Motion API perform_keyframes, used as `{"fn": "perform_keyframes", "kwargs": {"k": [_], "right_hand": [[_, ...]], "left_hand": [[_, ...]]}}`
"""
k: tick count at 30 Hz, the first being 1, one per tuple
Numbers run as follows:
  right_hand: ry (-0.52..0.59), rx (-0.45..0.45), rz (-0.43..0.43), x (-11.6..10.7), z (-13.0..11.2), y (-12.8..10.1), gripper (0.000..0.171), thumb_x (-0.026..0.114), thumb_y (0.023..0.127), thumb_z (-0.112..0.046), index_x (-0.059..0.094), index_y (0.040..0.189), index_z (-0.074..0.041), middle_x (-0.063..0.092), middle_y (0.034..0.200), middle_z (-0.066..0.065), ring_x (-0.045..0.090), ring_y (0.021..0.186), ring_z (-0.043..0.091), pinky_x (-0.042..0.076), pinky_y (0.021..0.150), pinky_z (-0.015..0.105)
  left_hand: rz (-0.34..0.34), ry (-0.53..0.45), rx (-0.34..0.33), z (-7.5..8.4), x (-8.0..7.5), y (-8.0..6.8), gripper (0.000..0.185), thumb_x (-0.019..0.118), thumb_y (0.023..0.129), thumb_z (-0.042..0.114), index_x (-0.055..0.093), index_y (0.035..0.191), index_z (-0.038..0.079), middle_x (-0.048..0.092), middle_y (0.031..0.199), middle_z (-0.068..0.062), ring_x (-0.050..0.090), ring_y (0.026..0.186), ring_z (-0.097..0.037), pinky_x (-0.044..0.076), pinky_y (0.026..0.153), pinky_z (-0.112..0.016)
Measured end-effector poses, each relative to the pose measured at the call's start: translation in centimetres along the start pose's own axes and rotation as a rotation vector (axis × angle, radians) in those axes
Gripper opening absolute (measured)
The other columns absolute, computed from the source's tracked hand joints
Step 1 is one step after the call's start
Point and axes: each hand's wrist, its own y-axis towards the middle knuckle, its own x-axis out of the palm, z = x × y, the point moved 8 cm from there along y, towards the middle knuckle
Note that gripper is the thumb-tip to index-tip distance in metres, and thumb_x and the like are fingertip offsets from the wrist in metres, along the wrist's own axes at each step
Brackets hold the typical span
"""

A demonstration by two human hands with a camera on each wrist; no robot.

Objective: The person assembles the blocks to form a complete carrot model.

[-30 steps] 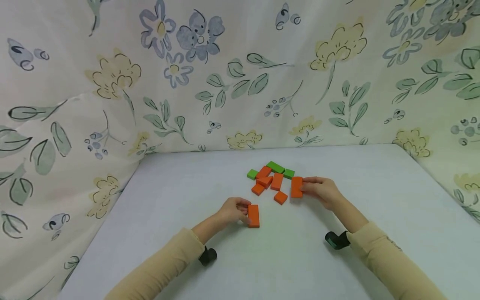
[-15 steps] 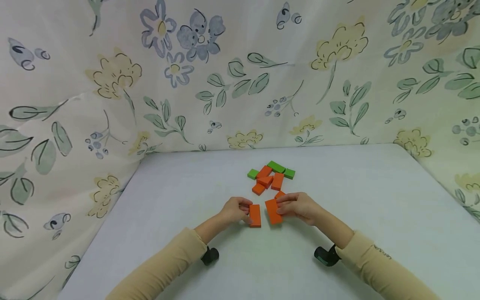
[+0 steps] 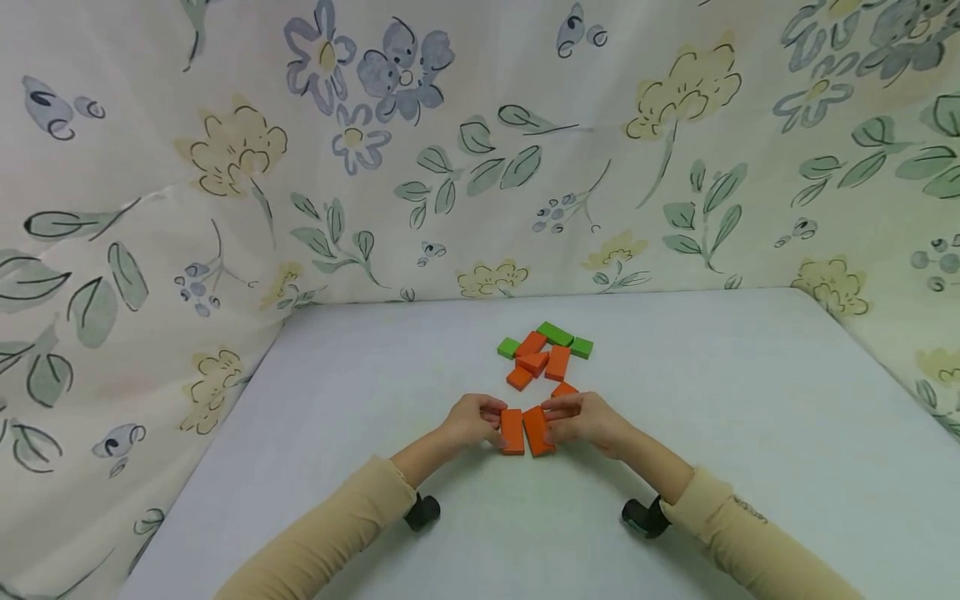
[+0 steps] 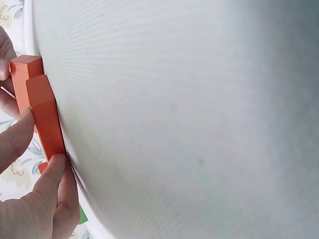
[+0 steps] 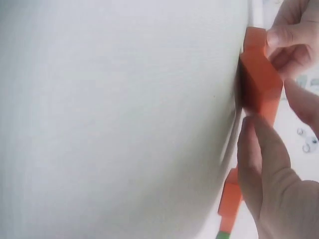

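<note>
My left hand (image 3: 467,422) pinches an orange rectangular block (image 3: 512,432) between thumb and fingers, flat on the white table. From the other side, my right hand (image 3: 594,425) grips a second orange block (image 3: 536,432) by its ends. That block stands slightly askew to the first, nearly touching at the far end. In the right wrist view, the right-hand block (image 5: 261,82) leans, with a shaded face towards the table. The left-hand block (image 4: 46,117) shows its near side in the left wrist view. An orange piece (image 3: 564,389) lies just beyond my right fingers, partly hidden by them.
Farther back lies a loose cluster of orange blocks (image 3: 557,363), including a triangular one (image 3: 533,362). Green blocks (image 3: 556,334) border it at the rear. The white table (image 3: 375,358) ends at a floral cloth (image 3: 480,208). Dark wrist cameras (image 3: 423,512) hang beneath both sleeves.
My right hand has carried its orange block from beside the cluster leftward and nearer to me, up beside the other block. The left hand stays on its block in nearly the same place.
</note>
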Motion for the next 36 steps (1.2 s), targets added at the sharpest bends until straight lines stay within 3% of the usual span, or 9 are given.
{"fn": "perform_keyframes", "kwargs": {"k": [7, 17, 31, 36], "right_hand": [[-0.138, -0.009, -0.033, -0.1, 0.4, 0.2, 0.061, 0.076, 0.075, 0.009, 0.052, 0.13, 0.013, 0.064, 0.113, 0.018, 0.064, 0.101, 0.026, 0.052, 0.089, 0.035], [-0.382, -0.043, 0.059, 0.2, -0.2, 0.2, 0.063, 0.083, 0.072, -0.002, 0.057, 0.127, 0.011, 0.066, 0.103, 0.008, 0.064, 0.091, 0.018, 0.054, 0.082, 0.033], [-0.493, -0.093, 0.041, 0.2, -1.2, 0.4, 0.061, 0.083, 0.073, -0.005, 0.057, 0.126, 0.013, 0.068, 0.102, 0.009, 0.064, 0.087, 0.016, 0.055, 0.078, 0.031], [-0.529, -0.113, 0.069, -1.6, -2.9, 0.7, 0.056, 0.079, 0.08, -0.011, 0.057, 0.128, 0.011, 0.069, 0.1, 0.01, 0.063, 0.091, 0.021, 0.053, 0.081, 0.034]], "left_hand": [[0.001, -0.008, 0.004, 0.1, 0.0, -0.1, 0.05, 0.077, 0.071, -0.015, 0.063, 0.118, -0.004, 0.062, 0.1, -0.009, 0.057, 0.089, -0.019, 0.052, 0.086, -0.031], [-0.006, -0.003, 0.033, 0.2, 0.0, -0.3, 0.051, 0.076, 0.071, -0.015, 0.063, 0.119, -0.005, 0.063, 0.102, -0.01, 0.058, 0.091, -0.019, 0.052, 0.087, -0.032], [-0.015, 0.008, 0.048, 0.4, 0.0, -0.1, 0.051, 0.076, 0.072, -0.015, 0.062, 0.12, -0.006, 0.063, 0.103, -0.01, 0.058, 0.092, -0.019, 0.051, 0.087, -0.032], [-0.024, 0.028, 0.045, 0.3, 0.1, -0.1, 0.05, 0.077, 0.072, -0.012, 0.062, 0.119, -0.005, 0.063, 0.101, -0.009, 0.057, 0.091, -0.018, 0.051, 0.087, -0.032]]}}
